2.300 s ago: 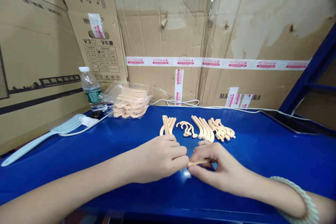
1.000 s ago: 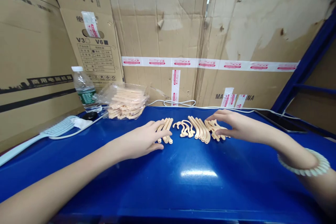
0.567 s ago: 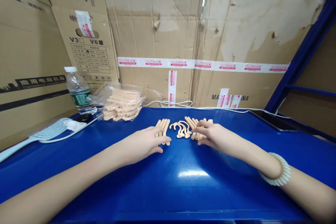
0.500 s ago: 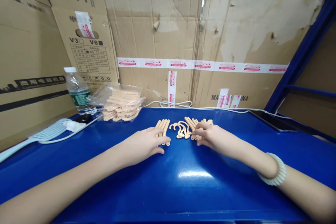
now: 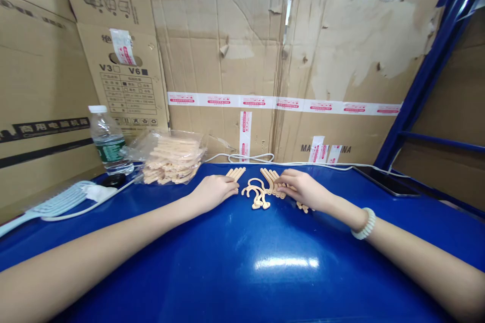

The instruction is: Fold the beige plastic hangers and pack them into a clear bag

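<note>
Got strips (image 5: 235, 173) in two rows on table (image 5: 227, 282) with hooks (image 5: 258, 196) between, see none joined, have more pieces (image 5: 174, 164) left in bag (image 5: 139, 144), can't tell grip of half-curled fingers (image 5: 288, 180) on left hand (image 5: 212, 193) over one row and right hand (image 5: 302, 187) over other.

Across its middle, the glossy blue desk (image 5: 212, 272) gives broad passage toward the front edge; farther back, pale peach hook-shaped pieces (image 5: 262, 197) narrow the gap between left hand (image 5: 212, 192) and right hand (image 5: 301, 186). Tall brown cardboard sheets (image 5: 227, 70) wall off the back edge — and a clear green-labelled plastic bottle (image 5: 109, 147) and bulging transparent bag (image 5: 172, 159) crowd its left end.
</note>
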Motion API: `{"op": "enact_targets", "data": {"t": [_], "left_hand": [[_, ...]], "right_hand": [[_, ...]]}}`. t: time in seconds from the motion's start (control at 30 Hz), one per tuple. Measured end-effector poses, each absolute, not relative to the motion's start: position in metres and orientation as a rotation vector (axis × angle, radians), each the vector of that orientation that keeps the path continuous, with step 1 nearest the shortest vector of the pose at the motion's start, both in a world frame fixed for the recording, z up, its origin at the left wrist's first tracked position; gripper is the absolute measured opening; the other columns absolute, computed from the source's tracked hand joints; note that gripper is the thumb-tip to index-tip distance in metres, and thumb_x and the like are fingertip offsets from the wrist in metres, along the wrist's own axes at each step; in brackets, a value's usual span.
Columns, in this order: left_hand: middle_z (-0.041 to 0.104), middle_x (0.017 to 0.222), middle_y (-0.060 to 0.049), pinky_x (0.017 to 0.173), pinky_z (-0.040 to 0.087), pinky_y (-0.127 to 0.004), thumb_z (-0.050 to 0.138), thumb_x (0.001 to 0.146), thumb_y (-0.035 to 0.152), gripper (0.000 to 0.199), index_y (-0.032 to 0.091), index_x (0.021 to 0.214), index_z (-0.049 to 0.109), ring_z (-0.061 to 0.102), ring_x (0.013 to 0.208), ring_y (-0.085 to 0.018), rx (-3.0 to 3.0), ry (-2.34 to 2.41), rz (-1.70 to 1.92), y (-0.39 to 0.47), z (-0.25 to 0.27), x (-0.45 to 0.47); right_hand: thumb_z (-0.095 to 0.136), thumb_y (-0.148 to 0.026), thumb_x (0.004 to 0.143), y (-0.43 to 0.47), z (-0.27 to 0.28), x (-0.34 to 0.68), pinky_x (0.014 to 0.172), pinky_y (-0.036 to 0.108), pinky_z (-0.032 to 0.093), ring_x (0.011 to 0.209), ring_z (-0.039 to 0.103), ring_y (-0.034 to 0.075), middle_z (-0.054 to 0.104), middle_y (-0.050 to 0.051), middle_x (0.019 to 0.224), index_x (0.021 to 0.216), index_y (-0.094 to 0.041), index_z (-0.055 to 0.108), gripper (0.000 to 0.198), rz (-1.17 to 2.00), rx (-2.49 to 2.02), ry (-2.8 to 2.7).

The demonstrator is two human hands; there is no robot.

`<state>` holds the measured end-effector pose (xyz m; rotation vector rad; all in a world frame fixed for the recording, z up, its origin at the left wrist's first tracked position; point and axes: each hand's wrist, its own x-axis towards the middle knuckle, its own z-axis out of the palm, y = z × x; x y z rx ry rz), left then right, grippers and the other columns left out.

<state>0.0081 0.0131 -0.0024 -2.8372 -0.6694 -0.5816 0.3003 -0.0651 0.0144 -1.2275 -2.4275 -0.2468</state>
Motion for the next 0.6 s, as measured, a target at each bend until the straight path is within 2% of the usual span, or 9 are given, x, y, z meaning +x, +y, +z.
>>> {"op": "enact_targets", "data": {"t": [0.1,0.17,0.23,0.3,0.47,0.6], "left_hand": [[0.069,0.119,-0.016,0.086,0.055,-0.046,0.054,0.096,0.027,0.024,0.015,0.112,0.068,0.068,0.105,-0.032,-2.783,-0.697,-0.593,0.016,0.003,0.013],[0.061,0.131,-0.020,0.092,0.052,-0.052,0.054,0.097,0.031,0.034,0.013,0.125,0.060,0.062,0.117,-0.034,-2.766,-0.675,-0.638,0.003,0.005,0.019],[0.062,0.131,-0.016,0.097,0.049,-0.051,0.058,0.095,0.039,0.039,0.015,0.126,0.058,0.057,0.122,-0.033,-2.796,-0.595,-0.653,-0.015,0.005,0.026],[0.064,0.127,-0.012,0.092,0.054,-0.042,0.065,0.089,0.045,0.046,0.019,0.126,0.058,0.063,0.113,-0.028,-2.857,-0.477,-0.620,-0.033,0.003,0.034],[0.068,0.114,-0.009,0.085,0.055,-0.037,0.059,0.095,0.028,0.019,0.019,0.110,0.066,0.066,0.103,-0.024,-2.897,-0.360,-0.595,-0.037,-0.005,0.051],[0.070,0.105,-0.009,0.085,0.055,-0.038,0.053,0.098,0.025,0.017,0.017,0.101,0.068,0.068,0.098,-0.024,-2.904,-0.354,-0.602,-0.010,-0.006,0.058]], "right_hand": [[0.050,-0.033,0.099,-0.073,0.023,0.316,0.089,0.042,0.050,0.102,0.060,0.025,0.063,0.012,0.106,0.116,-0.017,0.061,0.025,-0.255,-1.245,-2.350],[0.056,-0.042,0.095,-0.082,0.021,0.324,0.094,0.047,0.048,0.111,0.057,0.028,0.059,0.015,0.118,0.126,-0.017,0.055,0.040,-0.239,-1.256,-2.361],[0.064,-0.050,0.089,-0.091,0.012,0.329,0.095,0.047,0.049,0.113,0.056,0.029,0.057,0.015,0.124,0.127,-0.018,0.054,0.051,-0.211,-1.273,-2.403],[0.064,-0.052,0.088,-0.097,0.000,0.332,0.094,0.046,0.050,0.110,0.057,0.028,0.058,0.014,0.122,0.122,-0.019,0.057,0.048,-0.194,-1.294,-2.429],[0.053,-0.040,0.097,-0.082,-0.016,0.344,0.097,0.046,0.047,0.109,0.056,0.027,0.057,0.014,0.118,0.118,-0.018,0.055,0.030,-0.228,-1.354,-2.368],[0.053,-0.038,0.096,-0.046,-0.016,0.359,0.094,0.045,0.049,0.102,0.057,0.026,0.058,0.013,0.110,0.115,-0.018,0.056,0.028,-0.236,-1.378,-2.322]]}}
